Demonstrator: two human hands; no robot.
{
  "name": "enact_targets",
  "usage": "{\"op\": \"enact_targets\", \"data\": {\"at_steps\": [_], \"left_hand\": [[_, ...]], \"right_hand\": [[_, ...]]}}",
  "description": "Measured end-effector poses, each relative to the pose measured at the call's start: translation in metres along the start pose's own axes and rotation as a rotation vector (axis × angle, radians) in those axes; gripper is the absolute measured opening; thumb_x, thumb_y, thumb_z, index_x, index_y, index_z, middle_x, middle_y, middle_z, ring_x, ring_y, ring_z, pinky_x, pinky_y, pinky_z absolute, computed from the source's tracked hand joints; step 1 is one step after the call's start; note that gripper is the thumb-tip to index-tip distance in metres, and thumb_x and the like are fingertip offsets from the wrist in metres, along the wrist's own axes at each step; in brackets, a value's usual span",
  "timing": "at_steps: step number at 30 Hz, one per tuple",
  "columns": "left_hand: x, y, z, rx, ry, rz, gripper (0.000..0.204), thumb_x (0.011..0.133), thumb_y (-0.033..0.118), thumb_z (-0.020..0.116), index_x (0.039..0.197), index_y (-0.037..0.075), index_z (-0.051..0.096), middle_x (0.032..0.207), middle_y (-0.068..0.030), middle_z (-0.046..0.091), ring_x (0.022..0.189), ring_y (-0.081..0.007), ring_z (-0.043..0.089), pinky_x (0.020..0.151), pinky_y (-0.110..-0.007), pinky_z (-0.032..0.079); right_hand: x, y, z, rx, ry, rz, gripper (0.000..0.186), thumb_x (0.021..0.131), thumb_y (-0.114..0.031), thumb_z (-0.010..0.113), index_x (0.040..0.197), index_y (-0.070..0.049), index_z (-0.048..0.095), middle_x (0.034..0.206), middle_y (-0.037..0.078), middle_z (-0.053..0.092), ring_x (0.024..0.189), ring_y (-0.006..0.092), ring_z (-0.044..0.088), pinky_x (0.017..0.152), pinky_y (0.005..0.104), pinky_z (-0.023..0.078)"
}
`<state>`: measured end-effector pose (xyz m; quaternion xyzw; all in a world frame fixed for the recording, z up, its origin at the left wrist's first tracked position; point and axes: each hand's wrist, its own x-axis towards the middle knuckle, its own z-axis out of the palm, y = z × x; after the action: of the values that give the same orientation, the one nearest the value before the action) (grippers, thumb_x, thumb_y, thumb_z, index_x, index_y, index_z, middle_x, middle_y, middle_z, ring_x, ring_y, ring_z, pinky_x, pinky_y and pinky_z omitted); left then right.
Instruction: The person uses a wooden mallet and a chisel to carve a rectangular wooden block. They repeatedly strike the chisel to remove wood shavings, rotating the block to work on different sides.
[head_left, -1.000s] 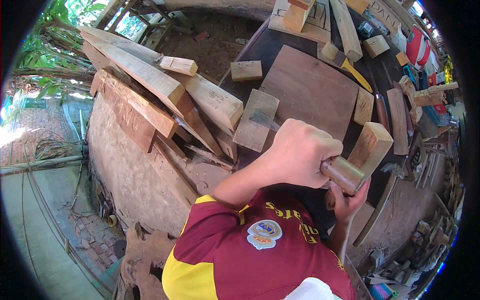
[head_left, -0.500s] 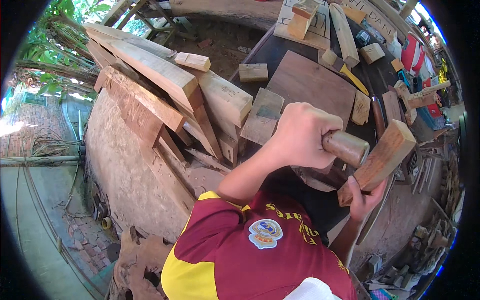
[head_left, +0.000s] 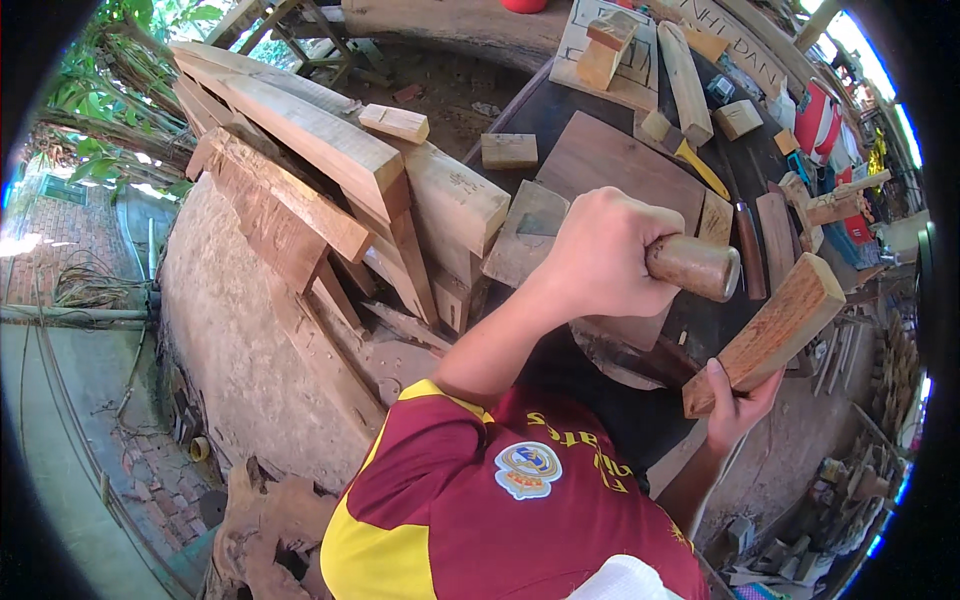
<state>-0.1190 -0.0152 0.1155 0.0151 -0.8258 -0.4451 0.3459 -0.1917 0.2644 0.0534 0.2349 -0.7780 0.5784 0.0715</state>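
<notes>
My left hand (head_left: 615,250) is closed around a brown cylindrical wooden handle (head_left: 695,268), whose end sticks out toward the right; what lies at its other end I cannot clearly make out. My right hand (head_left: 740,400), lower right, grips a rectangular wooden block (head_left: 770,330) by its lower end, thumb across its face, tilted up to the right and apart from the handle. Beyond my left hand are a brown board (head_left: 610,160) and a smaller pale board (head_left: 510,255) on the dark worktable (head_left: 555,105).
Long timbers (head_left: 300,140) lean in a pile to the left. A yellow-handled tool (head_left: 700,170), a wooden-handled tool (head_left: 750,250), small blocks (head_left: 508,150) and a red-and-white object (head_left: 820,125) lie on and beside the table. A concrete surface (head_left: 220,320) and gnarled wood (head_left: 260,520) are lower left.
My right hand and the block have moved right and down, out from behind the handle. My left hand has risen slightly, still closed on the handle.
</notes>
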Motion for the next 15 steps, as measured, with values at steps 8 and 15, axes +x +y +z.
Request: {"op": "enact_targets", "data": {"at_steps": [8,15], "left_hand": [[-0.0028,0.0003,-0.0021,-0.047,-0.015,0.018,0.020,0.054,0.012,0.068,0.060,0.006,0.050,0.055,-0.0144,0.046,0.056,-0.0382,0.051,0.050,-0.037,0.041],[-0.0011,0.0034,-0.0042,-0.012,-0.064,-0.009,0.015,0.052,0.012,0.067,0.061,0.008,0.056,0.056,-0.0141,0.054,0.060,-0.0382,0.058,0.054,-0.043,0.046]], "right_hand": [[0.0022,-0.0038,0.0038,0.021,-0.027,-0.018,0.083,0.072,-0.001,0.079,0.141,0.005,0.034,0.134,0.017,0.047,0.121,0.0258,0.049,0.102,0.0392,0.040],[-0.0020,-0.0071,0.0079,0.061,-0.065,0.033,0.081,0.073,0.000,0.078,0.141,0.005,0.034,0.133,0.017,0.048,0.121,0.0255,0.049,0.101,0.0396,0.041]]}}
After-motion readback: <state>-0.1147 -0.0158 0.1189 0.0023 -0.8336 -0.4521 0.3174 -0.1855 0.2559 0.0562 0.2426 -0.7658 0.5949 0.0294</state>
